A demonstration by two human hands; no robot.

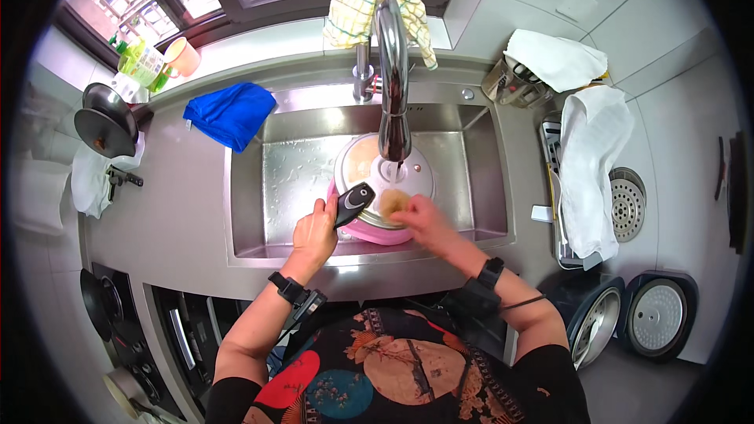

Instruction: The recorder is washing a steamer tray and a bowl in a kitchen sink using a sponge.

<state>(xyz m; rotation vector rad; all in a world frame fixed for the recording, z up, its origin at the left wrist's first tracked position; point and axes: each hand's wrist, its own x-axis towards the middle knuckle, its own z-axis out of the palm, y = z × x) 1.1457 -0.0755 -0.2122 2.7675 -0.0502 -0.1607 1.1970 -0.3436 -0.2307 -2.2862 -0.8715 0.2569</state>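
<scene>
My left hand (316, 233) grips the thick black handle (354, 205) of a round, shiny lid (360, 159). The lid lies over a pink plastic basin (386, 238) in the sink, and a small round fitting shows on its right side. Pinched in my right hand (425, 221) is a tan scrubbing pad (393, 205), held against the near part of the lid; the hand is blurred. Straight above the lid hangs the chrome faucet (393, 100), with a thin stream of water falling from its spout.
The steel sink (471, 188) has wet drops on its floor. A blue cloth (232, 115) lies at its back left corner. A checked cloth (356, 6) drapes behind the faucet. To the right are a white cloth (595, 171) over a rack and an open rice cooker (595, 324).
</scene>
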